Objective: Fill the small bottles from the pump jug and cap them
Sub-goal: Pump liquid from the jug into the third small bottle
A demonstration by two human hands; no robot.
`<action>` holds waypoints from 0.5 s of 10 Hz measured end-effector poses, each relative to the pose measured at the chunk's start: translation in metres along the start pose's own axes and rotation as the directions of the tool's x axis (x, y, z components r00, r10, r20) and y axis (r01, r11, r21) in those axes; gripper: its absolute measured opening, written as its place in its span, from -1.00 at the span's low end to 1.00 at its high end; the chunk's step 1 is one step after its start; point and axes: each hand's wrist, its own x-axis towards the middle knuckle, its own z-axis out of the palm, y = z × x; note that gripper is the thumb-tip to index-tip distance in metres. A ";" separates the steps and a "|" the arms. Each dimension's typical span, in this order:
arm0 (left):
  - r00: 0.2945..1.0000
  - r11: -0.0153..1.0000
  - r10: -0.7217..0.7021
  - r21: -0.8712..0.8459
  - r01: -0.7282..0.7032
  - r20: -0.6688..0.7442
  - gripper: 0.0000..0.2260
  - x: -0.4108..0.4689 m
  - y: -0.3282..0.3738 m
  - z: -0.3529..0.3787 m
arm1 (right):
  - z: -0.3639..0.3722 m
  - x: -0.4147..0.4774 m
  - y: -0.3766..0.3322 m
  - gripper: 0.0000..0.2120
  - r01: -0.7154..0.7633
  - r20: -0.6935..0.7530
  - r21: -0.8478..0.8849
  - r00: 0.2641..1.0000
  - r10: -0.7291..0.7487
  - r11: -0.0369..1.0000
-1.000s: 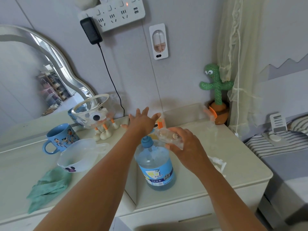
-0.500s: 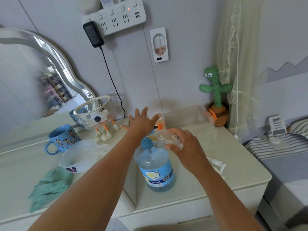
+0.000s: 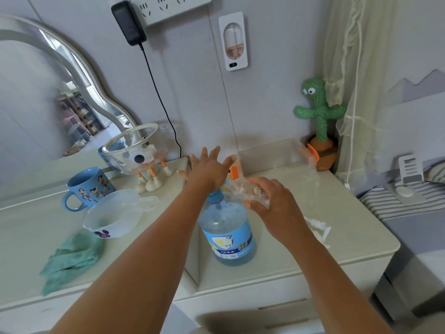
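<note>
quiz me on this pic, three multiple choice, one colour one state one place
1. The mug is:
A) red
B) blue
C) white

2. Next to the pump jug, the right hand:
A) holds a small clear bottle
B) lies flat on the counter
C) hangs empty

3. The green cloth lies:
A) on the pump jug
B) in the mug
C) on the counter, in front of the white bowl

Answers:
1 B, the mug's wall is blue with cartoon figures.
2 A, the fingers and thumb curl round the bottle.
3 C, the cloth sits crumpled on the counter, nearer the camera than the bowl.
</note>
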 end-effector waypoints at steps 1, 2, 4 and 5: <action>0.999 0.996 -0.052 -0.079 0.052 0.005 -0.45 -0.011 0.008 0.000 | 0.000 -0.004 0.001 -0.57 -0.012 0.017 0.014 1.000 0.012 1.000; 0.999 0.996 -0.044 -0.084 0.042 -0.024 -0.43 -0.012 0.006 -0.001 | -0.003 -0.005 -0.002 -0.57 -0.004 0.011 0.006 1.000 0.004 1.000; 0.993 0.993 -0.033 -0.117 0.019 -0.117 -0.28 -0.012 0.002 -0.011 | -0.005 -0.005 -0.014 -0.55 -0.008 -0.017 0.002 1.000 0.008 1.000; 0.993 0.995 -0.031 -0.095 0.021 -0.112 -0.26 -0.012 0.003 -0.011 | -0.005 -0.006 -0.015 -0.55 -0.010 -0.019 -0.001 1.000 0.010 1.000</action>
